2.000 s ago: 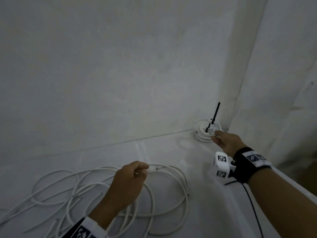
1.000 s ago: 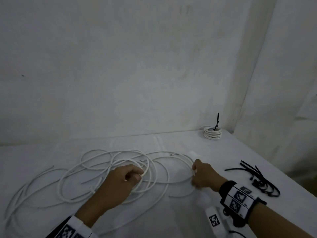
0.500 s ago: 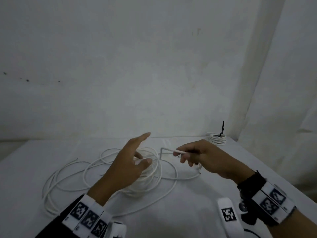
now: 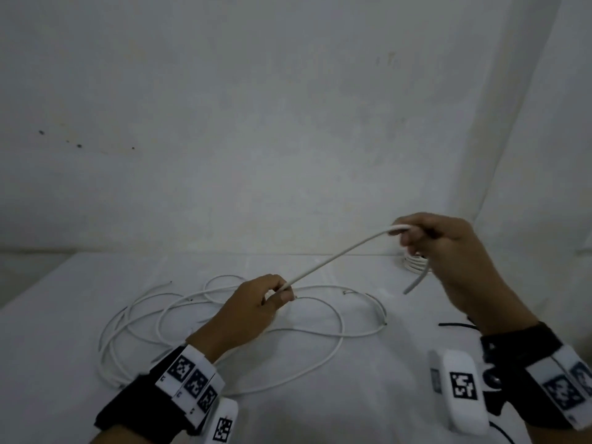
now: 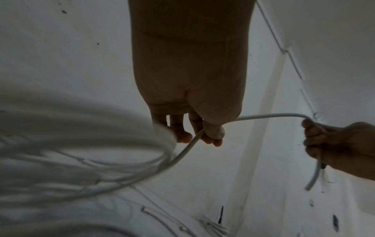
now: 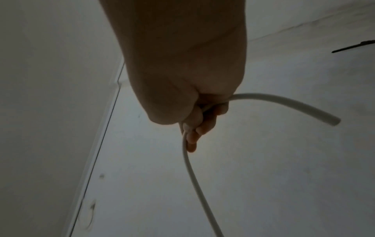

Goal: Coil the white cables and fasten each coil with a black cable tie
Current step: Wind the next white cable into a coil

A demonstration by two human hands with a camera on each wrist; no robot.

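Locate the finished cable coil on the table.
In the head view, the finished coil lies at the table's far right corner by the wall, partly hidden behind the right hand.

White cable, white table, black cable tie, black-and-white checker-patterned wristbands.

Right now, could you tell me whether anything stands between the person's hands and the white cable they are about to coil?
Nothing visible does. The right hand already grips the white cable near its free end, and the left hand pinches it further along. The stretch between them hangs clear above the loose cables on the table.
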